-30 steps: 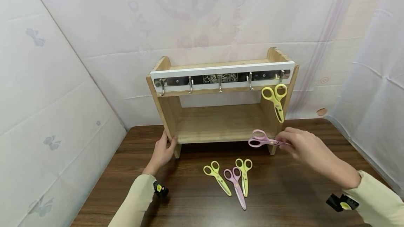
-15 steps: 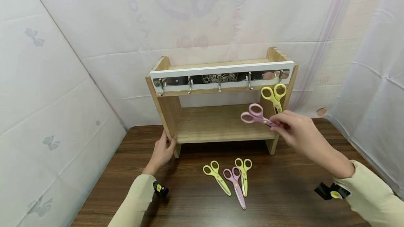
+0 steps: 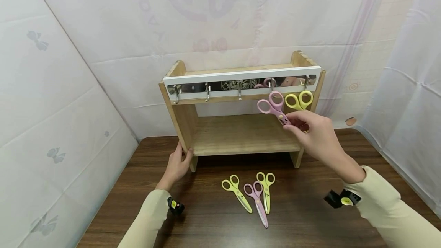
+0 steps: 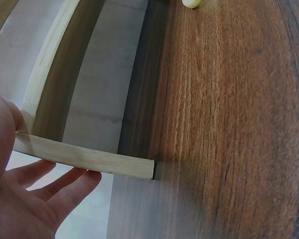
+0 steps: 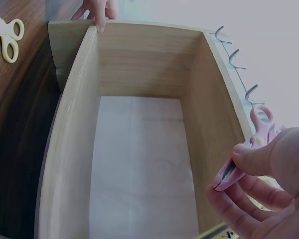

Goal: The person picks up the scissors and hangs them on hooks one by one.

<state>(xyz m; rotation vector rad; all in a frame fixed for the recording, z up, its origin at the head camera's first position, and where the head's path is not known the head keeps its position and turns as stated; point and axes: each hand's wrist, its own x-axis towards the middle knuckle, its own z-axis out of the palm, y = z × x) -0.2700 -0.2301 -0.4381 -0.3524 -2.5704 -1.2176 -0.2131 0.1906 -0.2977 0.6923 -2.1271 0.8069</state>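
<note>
Now the right hand [image 3: 315, 133] is pinching the pink scissors [image 3: 273, 107] by the blades, fingers and thumb curled round them, and is holding them up at the hook rail [image 3: 241, 84] of the wooden shelf [image 3: 241, 133], with one pink finger loop lying right at the fourth hook [image 3: 272, 84] from the left; whether the loop is already over the hook I cannot tell. Half a second ago the same scissors were lower and a little toward 3 o'clock, in front of the open shelf bay, and a second ago they were down near the shelf's foot at the table [image 3: 310, 209] level, so the hand is carrying them upward toward 12 o'clock. From the right wrist view the pink handles [image 5: 261, 119] are showing just beside the rail's hooks, with the fingers [image 5: 254, 157] clamped on the blade end. The yellow scissors [image 3: 299, 100] are hanging from the last hook at 3 o'clock of the pink pair, unchanged. The left hand [image 3: 177, 163] is resting where it was, fingers relaxed and straight against the shelf's left side panel near its foot, gripping nothing. On the table at 6 o'clock of the shelf, three more scissors are lying as before: a yellow pair [image 3: 237, 192], a pink pair [image 3: 256, 202] and a green-yellow pair [image 3: 267, 192], close together.
</note>
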